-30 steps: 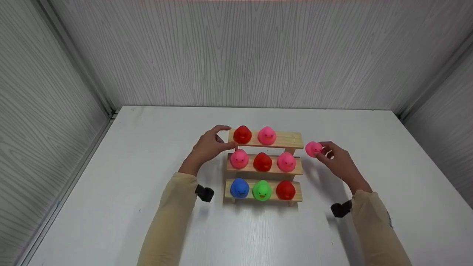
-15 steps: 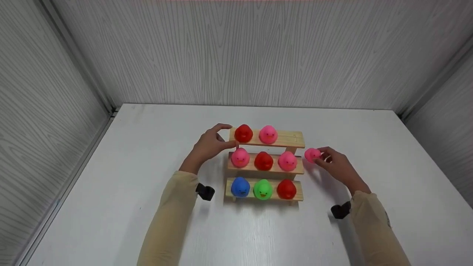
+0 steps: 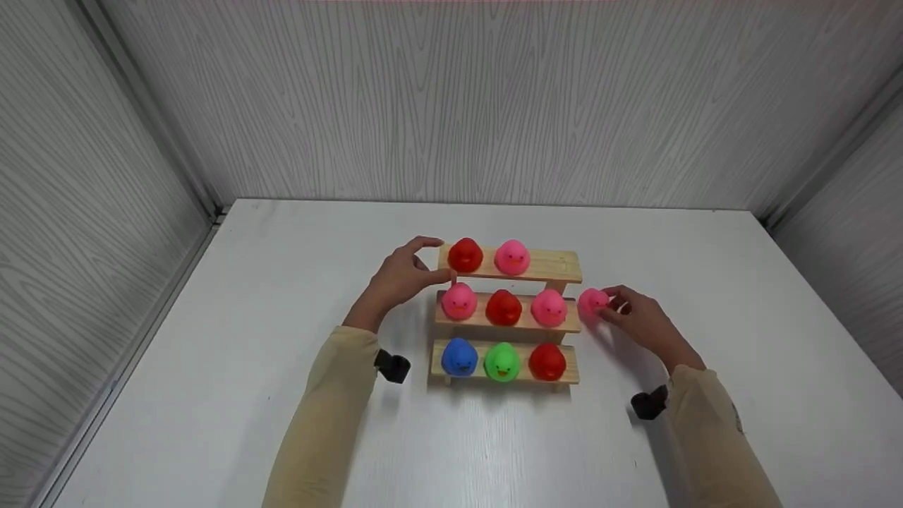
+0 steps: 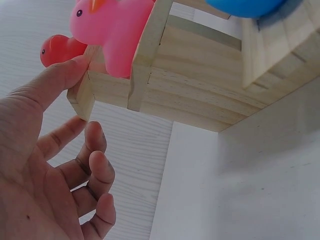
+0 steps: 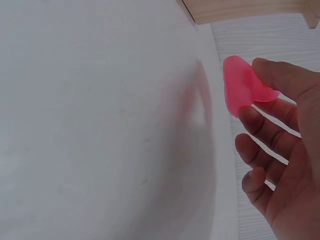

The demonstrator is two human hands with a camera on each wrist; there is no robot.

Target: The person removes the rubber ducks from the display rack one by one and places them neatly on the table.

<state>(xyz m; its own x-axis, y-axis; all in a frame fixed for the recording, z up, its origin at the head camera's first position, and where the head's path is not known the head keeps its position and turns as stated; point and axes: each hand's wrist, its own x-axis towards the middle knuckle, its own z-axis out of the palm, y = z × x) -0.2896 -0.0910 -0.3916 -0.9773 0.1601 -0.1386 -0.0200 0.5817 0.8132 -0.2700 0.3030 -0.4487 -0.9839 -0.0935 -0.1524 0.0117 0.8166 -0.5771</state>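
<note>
A three-step wooden display stand (image 3: 561, 267) carries several rubber ducks. My left hand (image 3: 398, 281) pinches the left end of its top shelf between thumb and index finger; in the left wrist view the other fingers curl loosely below. A pink rubber duck (image 3: 592, 301) is pinched in my right hand (image 3: 645, 323), held just beside the right end of the middle shelf. The right wrist view has that pink duck (image 5: 237, 86) between thumb and fingers, over the white table. On the top shelf sit a red duck (image 3: 465, 255) and a pink duck (image 3: 512, 257).
Pink, red (image 3: 504, 307) and pink ducks line the middle shelf. The bottom shelf bears a blue duck (image 3: 459, 357), a green duck (image 3: 502, 362) and a red duck (image 3: 547, 361). Wood-grain panels (image 3: 494, 106) rise behind and beside the white table (image 3: 211, 339).
My right hand has moved slightly down and left with the pink duck, closer to the stand. The left hand keeps its hold on the top shelf.
</note>
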